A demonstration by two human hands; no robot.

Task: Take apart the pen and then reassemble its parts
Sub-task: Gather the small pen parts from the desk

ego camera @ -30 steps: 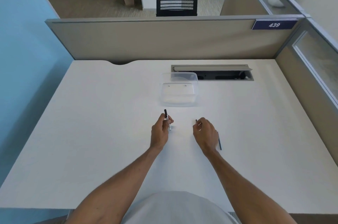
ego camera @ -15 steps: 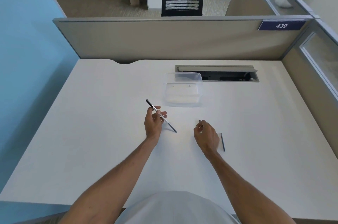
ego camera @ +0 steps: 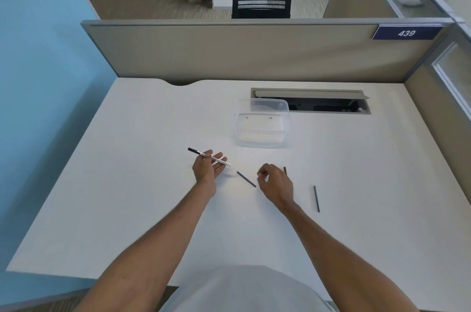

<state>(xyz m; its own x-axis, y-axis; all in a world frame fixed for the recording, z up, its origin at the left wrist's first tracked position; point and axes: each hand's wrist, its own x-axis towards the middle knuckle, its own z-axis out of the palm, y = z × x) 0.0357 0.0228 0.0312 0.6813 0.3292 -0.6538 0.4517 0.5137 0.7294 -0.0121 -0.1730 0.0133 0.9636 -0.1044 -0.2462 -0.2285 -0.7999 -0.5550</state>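
My left hand (ego camera: 207, 167) holds a white pen barrel (ego camera: 209, 157) with a black end, pinched between thumb and fingers and tilted up to the left. A thin dark rod (ego camera: 246, 179) lies on the white desk (ego camera: 127, 197) between my hands. My right hand (ego camera: 275, 184) is curled, its fingers closed on a small dark piece (ego camera: 285, 170) that sticks out past the knuckles. Another thin dark rod (ego camera: 316, 198) lies on the desk to the right of that hand.
A clear plastic box (ego camera: 262, 125) stands just beyond the hands. Behind it is an open cable slot (ego camera: 311, 100) in the desk. A grey partition (ego camera: 229, 49) closes the far edge and a blue wall (ego camera: 38, 82) the left side.
My left hand swung the pen barrel out to the left and a thin dark rod came out of it onto the desk. My right hand shifted slightly and stayed closed.
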